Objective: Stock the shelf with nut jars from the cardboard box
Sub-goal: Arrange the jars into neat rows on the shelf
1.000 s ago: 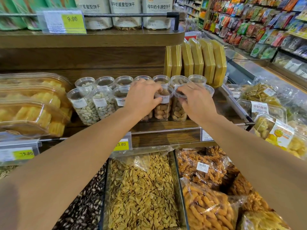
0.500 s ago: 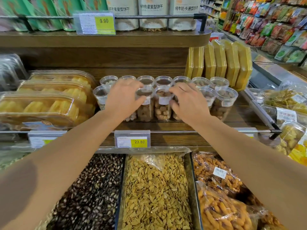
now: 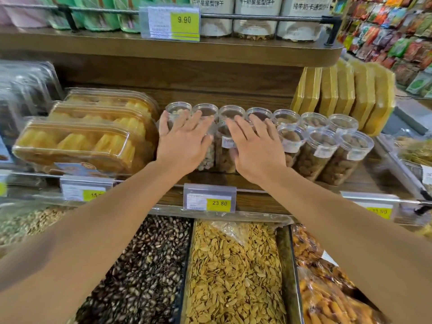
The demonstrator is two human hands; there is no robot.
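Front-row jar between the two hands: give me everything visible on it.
The jar is a clear plastic cylinder with a clear lid, filled with brown nuts and carrying a small white label near its top. It stands upright on the wooden shelf, in the front row of jars. The right hand, fingers spread fairly straight, lies against its right side and top; the left hand covers the neighbouring jars. Its lower right side is hidden.
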